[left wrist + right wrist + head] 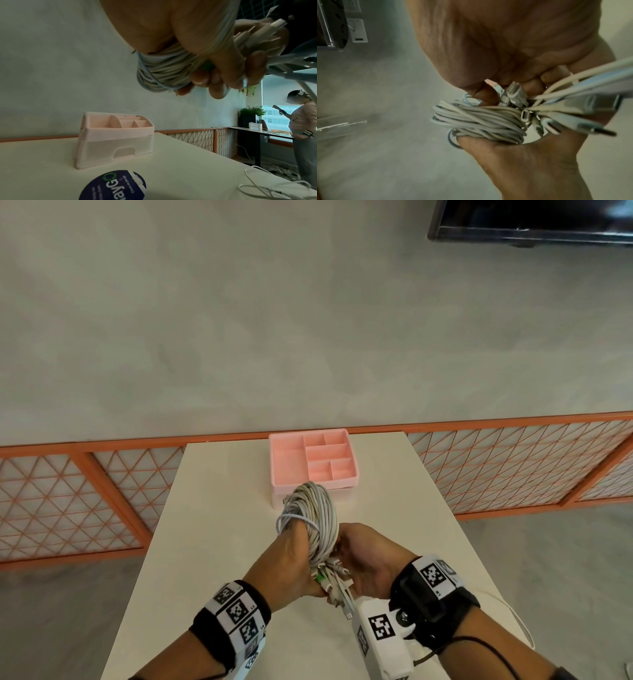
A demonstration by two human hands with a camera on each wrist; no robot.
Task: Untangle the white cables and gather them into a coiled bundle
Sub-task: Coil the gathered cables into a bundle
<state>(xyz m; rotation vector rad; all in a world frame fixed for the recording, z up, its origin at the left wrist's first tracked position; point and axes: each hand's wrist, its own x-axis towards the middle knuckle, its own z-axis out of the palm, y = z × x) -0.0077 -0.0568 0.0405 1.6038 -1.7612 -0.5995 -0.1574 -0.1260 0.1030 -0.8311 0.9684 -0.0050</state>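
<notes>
a round dark blue sticker point(112, 186) on the table reads "maygo", seen upside down.

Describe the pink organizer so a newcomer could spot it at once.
Start at the white table that runs away from the person toward the orange lattice railing. At its far end, just beyond the coiled white cables held in both hands, sits the pink organizer. It is the only pink thing there: a tray split into compartments, on a paler base with an arched cut-out.
</notes>
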